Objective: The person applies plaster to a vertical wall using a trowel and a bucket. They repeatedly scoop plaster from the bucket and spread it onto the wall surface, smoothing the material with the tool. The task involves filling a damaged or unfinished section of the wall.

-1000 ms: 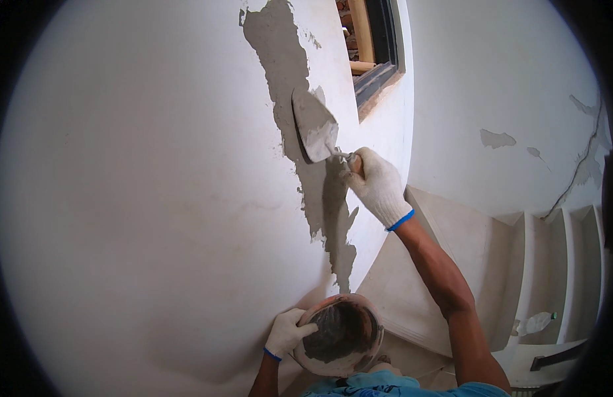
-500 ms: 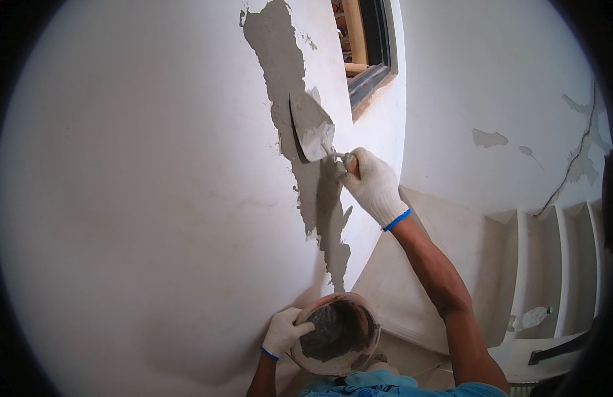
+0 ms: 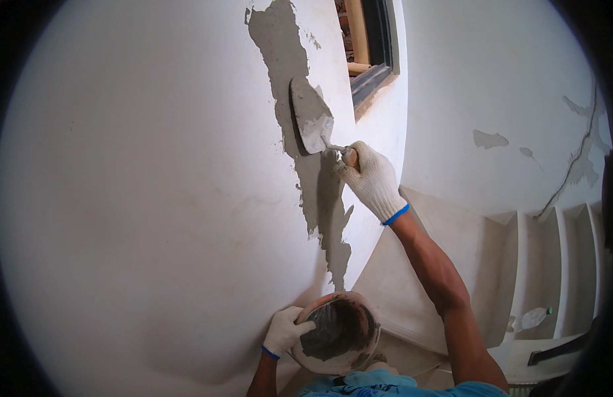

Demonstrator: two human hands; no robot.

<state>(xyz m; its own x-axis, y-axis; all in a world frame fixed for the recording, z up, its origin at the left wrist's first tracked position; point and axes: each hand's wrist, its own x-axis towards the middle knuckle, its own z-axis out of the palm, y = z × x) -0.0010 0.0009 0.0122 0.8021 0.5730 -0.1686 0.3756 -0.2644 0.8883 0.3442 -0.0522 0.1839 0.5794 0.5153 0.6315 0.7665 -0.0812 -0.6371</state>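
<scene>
Wall [image 3: 154,165]: white, with a long grey patch [image 3: 285,63] running down it, nearer its right edge than its left. Patch ragged along both sides, wide at the top, thinner toward the bottom.

Right hand [image 3: 372,175], white glove with blue cuff: grip wrapped around the handle of a trowel [image 3: 312,119]. Blade sits over the middle stretch of the patch, rounded tip up, grey smears on its face, dark shadow along its left edge. From here I cannot tell how much of it touches the wall.

Left hand [image 3: 285,332], gloved alike: grip narrow, pinching the left rim of a bucket [image 3: 337,364], thumb over the edge. Bucket tilted, mouth facing up, just below the patch's lower end, in front of a blue shirt [image 3: 379,380]. Grey residue coats the inside.

Window [image 3: 371,83] near the wall's right edge, its lower corner above the right hand. Beyond, a second wall [image 3: 478,79] with chipped spots and a crack [image 3: 574,162]; below it, stairs [image 3: 541,264], a clear bottle [image 3: 534,317] lying on one step.
</scene>
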